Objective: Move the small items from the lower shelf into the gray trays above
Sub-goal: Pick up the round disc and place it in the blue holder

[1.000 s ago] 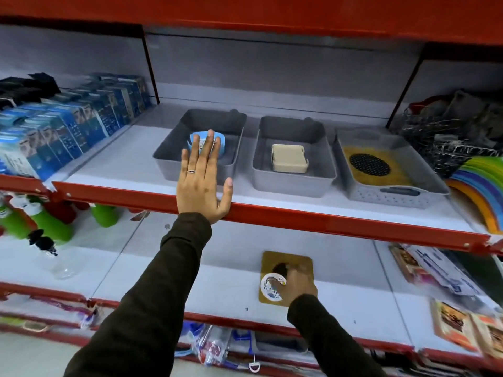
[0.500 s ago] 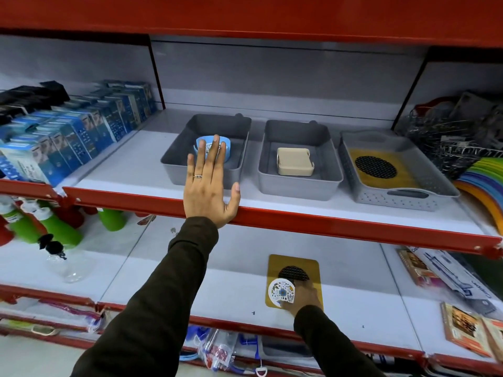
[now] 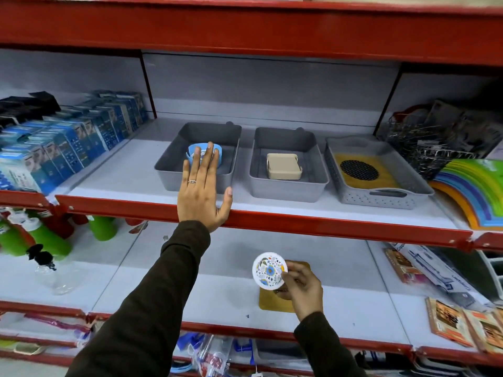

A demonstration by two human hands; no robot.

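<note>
A round white floral-patterned coaster (image 3: 269,270) is pinched by the right hand (image 3: 300,289) above a yellow square mat (image 3: 275,302); the left hand (image 3: 202,194), flat and empty, is rested above it.

Far left on the upper shelf, blue boxes (image 3: 62,148) stand packed in rows, with black packets (image 3: 24,104) behind them. Over on the right sits a tangle of wire baskets (image 3: 424,148), and just beside it a rainbow-coloured stack (image 3: 473,191) fans out. Below left, green bottles (image 3: 49,240) crowd together near a clear bottle (image 3: 51,270) with a black cap. Lower right, flat printed packs (image 3: 460,325) lie on the shelf.
</note>
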